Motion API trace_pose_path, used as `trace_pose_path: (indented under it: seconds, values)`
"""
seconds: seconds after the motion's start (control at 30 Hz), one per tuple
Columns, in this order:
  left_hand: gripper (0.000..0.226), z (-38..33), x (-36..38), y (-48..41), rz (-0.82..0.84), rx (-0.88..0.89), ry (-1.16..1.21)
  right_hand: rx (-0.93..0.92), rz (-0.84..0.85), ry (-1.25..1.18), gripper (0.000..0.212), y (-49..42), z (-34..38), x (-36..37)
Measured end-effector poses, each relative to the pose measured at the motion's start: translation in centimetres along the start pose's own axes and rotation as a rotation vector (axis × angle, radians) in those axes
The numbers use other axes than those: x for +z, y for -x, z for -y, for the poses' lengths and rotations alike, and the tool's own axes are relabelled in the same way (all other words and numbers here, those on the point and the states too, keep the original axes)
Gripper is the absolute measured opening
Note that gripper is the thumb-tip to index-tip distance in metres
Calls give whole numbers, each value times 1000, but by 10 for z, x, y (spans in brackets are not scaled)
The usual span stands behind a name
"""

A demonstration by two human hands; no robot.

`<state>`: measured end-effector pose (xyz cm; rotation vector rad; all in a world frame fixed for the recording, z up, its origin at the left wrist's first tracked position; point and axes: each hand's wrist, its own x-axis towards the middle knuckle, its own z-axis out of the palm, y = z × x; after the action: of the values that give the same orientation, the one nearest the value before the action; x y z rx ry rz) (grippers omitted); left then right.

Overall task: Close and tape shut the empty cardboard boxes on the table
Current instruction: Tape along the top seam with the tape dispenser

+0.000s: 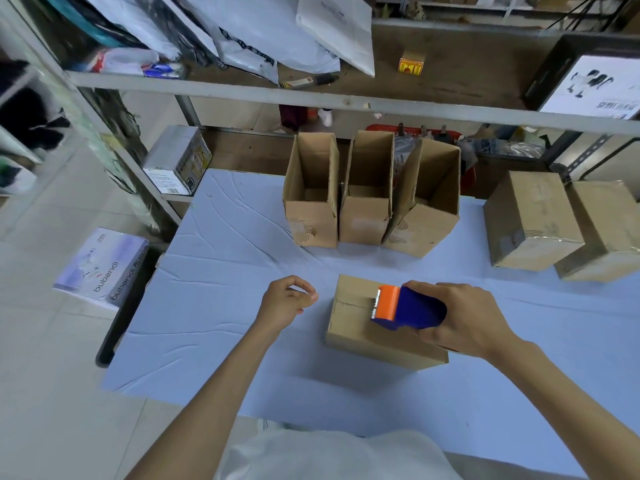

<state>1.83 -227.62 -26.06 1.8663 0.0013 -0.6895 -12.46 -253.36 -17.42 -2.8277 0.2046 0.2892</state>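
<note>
Closed box [349, 323] is sitting flat on the table [225, 289], near the front edge, centre-right. It is plain brown corrugated cardboard, low and rectangular, with the top flaps folded down and a seam running across the lid. Some scuffed, torn paper is showing along that seam.

Tape dispenser [408, 308] is resting on the box top. It has a dark blue plastic body, an orange front piece and a serrated metal blade pointing left along the seam. Right hand [474, 317] is gripping the dispenser, fingers wrapping over its back. Left hand [287, 303] is hovering just left of the box, not touching it, fingers loosely curling and holding nothing.

Three open boxes [363, 220] are standing upright in a row behind, sides touching. They are tall and narrow, with flaps sticking up and peeled label patches on the fronts; the rightmost one is leaning. Two sealed boxes [530, 220] are lying at the far right, side by side, with glossy tape showing on their edges.

The table is wearing a wrinkled pale blue cloth. A metal shelf [242, 91] above is holding white plastic bags. A white carton [100, 268] is lying on the tiled floor at the left.
</note>
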Motion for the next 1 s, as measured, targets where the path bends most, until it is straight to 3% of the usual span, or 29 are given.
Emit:
trace_pose_path:
  seconds: [0.53,0.87,1.0]
  values:
    - [4,19,27,-3,46,-104,52,11,12,19,73,-2,7,-2]
    - [3,12,33,-4,85,-123,-62,-18,19,33,74,-6,5,0]
    - [12,8,30,-5,90,-89,-190,-16,22,53,73,-9,5,1]
